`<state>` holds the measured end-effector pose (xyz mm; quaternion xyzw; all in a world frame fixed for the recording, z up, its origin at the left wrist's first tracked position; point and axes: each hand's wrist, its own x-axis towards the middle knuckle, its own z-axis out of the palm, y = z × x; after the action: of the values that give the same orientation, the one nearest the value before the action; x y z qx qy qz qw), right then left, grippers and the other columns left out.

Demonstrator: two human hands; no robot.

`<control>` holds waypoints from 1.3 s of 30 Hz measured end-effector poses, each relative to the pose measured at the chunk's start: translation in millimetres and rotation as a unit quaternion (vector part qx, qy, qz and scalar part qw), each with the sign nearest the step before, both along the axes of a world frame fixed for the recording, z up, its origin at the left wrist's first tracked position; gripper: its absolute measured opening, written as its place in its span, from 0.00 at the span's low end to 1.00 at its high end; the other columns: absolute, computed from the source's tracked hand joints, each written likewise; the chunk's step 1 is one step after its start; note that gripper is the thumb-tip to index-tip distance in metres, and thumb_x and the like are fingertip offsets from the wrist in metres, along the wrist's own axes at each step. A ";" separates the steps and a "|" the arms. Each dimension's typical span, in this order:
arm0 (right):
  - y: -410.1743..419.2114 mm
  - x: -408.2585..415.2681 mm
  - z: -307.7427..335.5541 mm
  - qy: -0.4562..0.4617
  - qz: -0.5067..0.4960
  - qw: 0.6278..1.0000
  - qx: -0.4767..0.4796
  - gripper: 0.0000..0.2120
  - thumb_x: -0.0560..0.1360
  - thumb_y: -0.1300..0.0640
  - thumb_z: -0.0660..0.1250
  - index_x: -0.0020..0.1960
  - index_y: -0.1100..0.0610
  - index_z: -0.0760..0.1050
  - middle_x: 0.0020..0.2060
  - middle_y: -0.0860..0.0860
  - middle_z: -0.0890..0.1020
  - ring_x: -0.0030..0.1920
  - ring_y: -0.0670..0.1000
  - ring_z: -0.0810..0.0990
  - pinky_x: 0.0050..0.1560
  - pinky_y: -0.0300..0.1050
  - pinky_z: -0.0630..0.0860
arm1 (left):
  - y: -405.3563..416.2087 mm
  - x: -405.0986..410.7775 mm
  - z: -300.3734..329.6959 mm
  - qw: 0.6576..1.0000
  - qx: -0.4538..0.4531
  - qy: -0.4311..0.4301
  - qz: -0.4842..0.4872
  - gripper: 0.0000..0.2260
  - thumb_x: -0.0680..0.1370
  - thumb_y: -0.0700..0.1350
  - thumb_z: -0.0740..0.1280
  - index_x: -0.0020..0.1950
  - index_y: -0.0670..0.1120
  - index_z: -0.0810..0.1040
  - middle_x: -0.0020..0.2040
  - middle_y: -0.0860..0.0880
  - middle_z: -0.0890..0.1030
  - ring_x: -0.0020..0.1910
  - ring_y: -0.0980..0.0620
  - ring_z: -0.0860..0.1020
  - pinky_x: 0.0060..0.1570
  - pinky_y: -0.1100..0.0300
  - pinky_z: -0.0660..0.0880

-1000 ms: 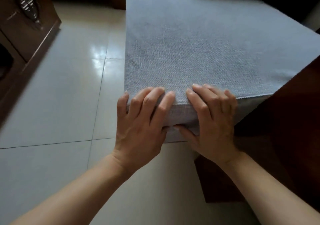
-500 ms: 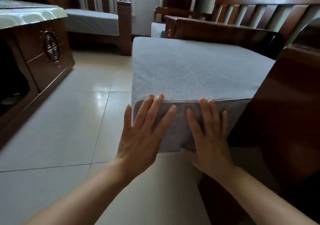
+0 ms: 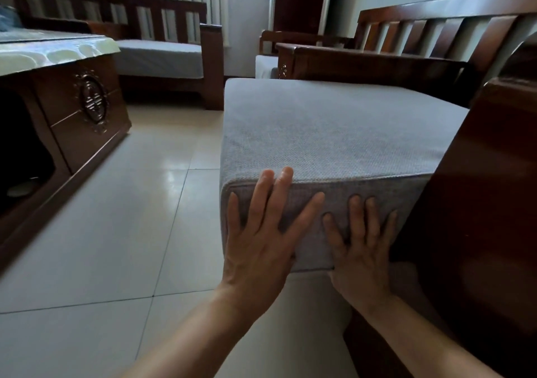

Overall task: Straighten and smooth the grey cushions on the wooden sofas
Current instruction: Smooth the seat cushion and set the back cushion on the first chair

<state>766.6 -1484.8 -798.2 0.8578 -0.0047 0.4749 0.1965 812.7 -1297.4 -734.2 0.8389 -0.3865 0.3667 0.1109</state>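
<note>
Tiled floor (image 3: 116, 232) | grey cushion (image 3: 334, 133) front | both hands' fingers (image 3: 270, 191) flat against it

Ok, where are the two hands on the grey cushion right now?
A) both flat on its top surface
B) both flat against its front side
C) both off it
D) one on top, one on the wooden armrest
B: the left hand and right hand lie with straight fingers pressed against the front side of the grey cushion, only the left fingertips reaching its top edge.
</note>
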 end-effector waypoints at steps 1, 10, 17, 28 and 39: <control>1.2 -0.4 -0.4 -0.004 0.002 1.000 0.006 0.45 0.61 0.59 0.70 0.74 0.49 0.53 0.78 0.57 0.41 0.77 0.61 0.42 0.72 0.69 0.41 | -1.1 1.5 -0.4 1.000 0.001 0.006 -0.002 0.56 0.49 0.53 0.82 0.74 0.57 0.59 0.76 0.42 0.55 0.74 0.43 0.50 0.67 0.40 0.48; 30.1 14.0 10.6 -0.042 0.016 0.997 0.067 0.19 0.84 0.55 0.43 0.74 0.43 0.55 0.75 0.59 0.51 0.77 0.61 0.44 0.71 0.69 0.53 | 20.5 27.6 7.5 1.000 -0.022 -0.002 0.013 0.58 0.49 0.62 0.80 0.75 0.58 0.59 0.75 0.48 0.58 0.75 0.46 0.53 0.69 0.42 0.46; 20.8 7.6 3.3 -0.027 -0.009 0.999 0.016 0.23 0.82 0.57 0.48 0.75 0.44 0.52 0.78 0.57 0.42 0.77 0.62 0.44 0.73 0.66 0.51 | 18.6 19.6 -0.4 0.999 -0.032 -0.014 0.013 0.57 0.48 0.58 0.82 0.74 0.55 0.60 0.74 0.44 0.59 0.73 0.40 0.58 0.65 0.37 0.54; 51.2 2.0 71.2 0.023 0.084 0.986 0.140 0.32 0.75 0.43 0.61 0.73 0.58 0.61 0.71 0.59 0.64 0.73 0.60 0.60 0.72 0.65 0.50 | 35.4 26.2 11.4 0.997 -0.069 -0.017 -0.038 0.46 0.61 0.55 0.79 0.73 0.47 0.61 0.71 0.45 0.64 0.70 0.42 0.64 0.63 0.37 0.65; 97.6 29.7 91.5 0.043 0.106 0.988 0.100 0.25 0.72 0.46 0.63 0.65 0.56 0.68 0.60 0.54 0.76 0.63 0.55 0.71 0.70 0.59 0.56 | 67.9 43.4 6.7 0.952 -0.221 0.194 -0.082 0.34 0.67 0.53 0.73 0.69 0.44 0.67 0.61 0.48 0.71 0.52 0.52 0.76 0.44 0.60 0.74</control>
<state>796.3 -1387.2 -706.6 0.8885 0.0474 0.4526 0.0587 856.1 -1229.4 -727.4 0.8139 -0.3343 0.2626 0.3960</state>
